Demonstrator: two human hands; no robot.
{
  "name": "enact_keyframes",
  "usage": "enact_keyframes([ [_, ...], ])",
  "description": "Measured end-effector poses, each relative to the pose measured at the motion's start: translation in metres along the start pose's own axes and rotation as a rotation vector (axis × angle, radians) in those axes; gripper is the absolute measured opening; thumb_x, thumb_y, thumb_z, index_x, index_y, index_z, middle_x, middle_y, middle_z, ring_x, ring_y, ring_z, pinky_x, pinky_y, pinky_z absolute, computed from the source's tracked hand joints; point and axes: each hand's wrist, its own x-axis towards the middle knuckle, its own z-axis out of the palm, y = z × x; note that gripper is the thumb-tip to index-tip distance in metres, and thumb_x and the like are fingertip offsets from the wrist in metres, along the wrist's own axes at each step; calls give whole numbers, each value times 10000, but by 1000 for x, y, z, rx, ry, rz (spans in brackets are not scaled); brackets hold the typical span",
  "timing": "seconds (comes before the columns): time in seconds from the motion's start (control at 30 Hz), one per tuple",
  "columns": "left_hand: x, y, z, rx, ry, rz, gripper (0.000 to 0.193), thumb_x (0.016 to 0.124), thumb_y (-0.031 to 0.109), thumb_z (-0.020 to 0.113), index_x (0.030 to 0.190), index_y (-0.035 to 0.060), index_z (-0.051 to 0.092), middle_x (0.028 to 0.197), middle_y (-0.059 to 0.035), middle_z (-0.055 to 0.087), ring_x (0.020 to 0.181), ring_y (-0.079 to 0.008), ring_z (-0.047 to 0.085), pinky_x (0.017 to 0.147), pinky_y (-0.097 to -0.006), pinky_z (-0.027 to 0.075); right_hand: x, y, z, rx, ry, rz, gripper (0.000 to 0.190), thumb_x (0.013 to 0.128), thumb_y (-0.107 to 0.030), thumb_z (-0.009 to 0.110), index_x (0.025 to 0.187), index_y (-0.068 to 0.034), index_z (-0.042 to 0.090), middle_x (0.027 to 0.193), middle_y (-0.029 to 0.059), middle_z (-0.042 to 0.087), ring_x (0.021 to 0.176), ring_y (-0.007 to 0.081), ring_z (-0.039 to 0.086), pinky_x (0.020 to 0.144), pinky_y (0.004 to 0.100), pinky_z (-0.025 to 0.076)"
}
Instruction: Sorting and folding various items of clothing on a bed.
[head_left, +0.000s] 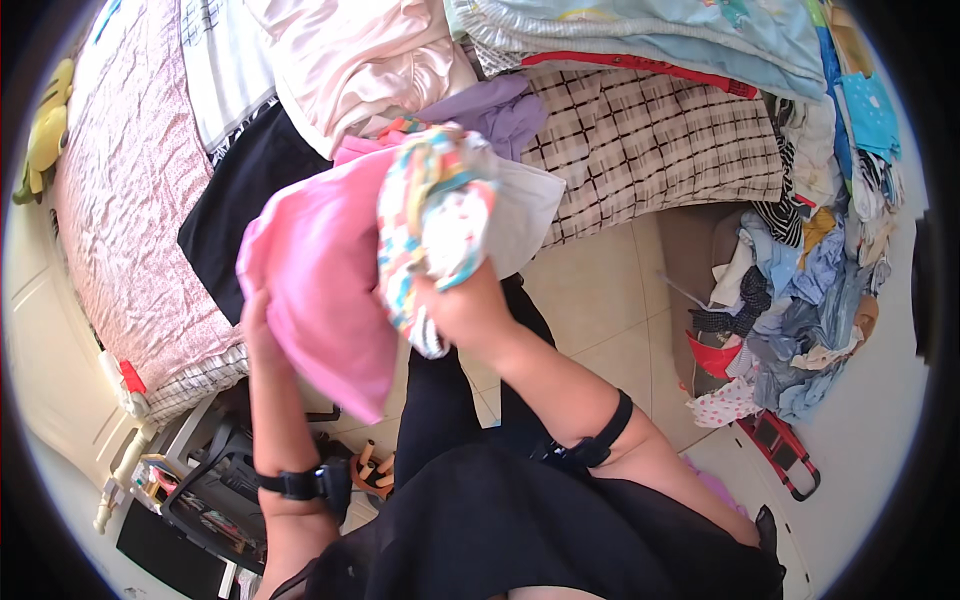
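Note:
My left hand (262, 334) grips the edge of a pink cloth (322, 262), its fingers partly hidden by the fabric. My right hand (461, 304) is closed on a bunched multicoloured patterned cloth (409, 225), raised beside the pink one and slightly blurred. A white cloth (525, 202) shows behind my right hand; whether it is held too, I cannot tell. Both hands are in front of the near edge of a bed. Just beyond them lie a black cloth (240, 202), a crumpled purple cloth (502, 112) and shiny pale pink fabric (375, 67).
A plaid cloth (652, 142) covers the bed's right part, under folded light-blue bedding (660, 37). Mixed clothes (802, 300) are heaped at the right, near a red-framed folding item (780, 454). A dark chair (217, 487) stands at lower left. A yellow plush toy (49, 135) is at far left.

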Motion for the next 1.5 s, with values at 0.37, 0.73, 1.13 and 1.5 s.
enact_keyframes([
  [0.37, -68, 87, 44, 163, 46, 347, 531, 841, 245, 422, 1287, -26, 322, 1232, -195, 435, 1126, -293, 456, 949, -385, 383, -32, -123, -151, 343, 217, 163, 359, 824, -184, 538, 1137, -14, 488, 1056, 116, 563, 939, 250, 561, 816, 380, 457],
  [0.73, 16, -145, 145, 1137, -357, 494, 364, 770, 154, 518, 1112, 32, 491, 1161, -200, 453, 1003, -371, 496, 828, -422, 417, -138, -74, -324, 510, 403, 142, 552, 874, -350, 361, 1307, -14, 302, 1233, 168, 439, 1086, 287, 479, 908, 426, 400],
  [1.13, -65, -90, 137, -278, -811, -690, 878, 737, 704, 356, 1373, 120, 203, 1401, -87, 258, 1272, -234, 289, 1048, -407, 238, -70, -120, -135, 684, 100, 186, 460, 832, -168, 484, 1254, -29, 365, 1210, 111, 464, 1087, 218, 479, 918, 349, 401],
  [1.5, -73, 39, 89, -575, -571, -223, 558, 878, 325, 462, 1318, 40, 269, 1323, -155, 358, 1206, -274, 381, 1005, -406, 320, -27, -111, 59, 643, 274, 84, 418, 884, -97, 493, 1257, 11, 339, 1233, 75, 417, 1114, 144, 427, 939, 290, 350],
])
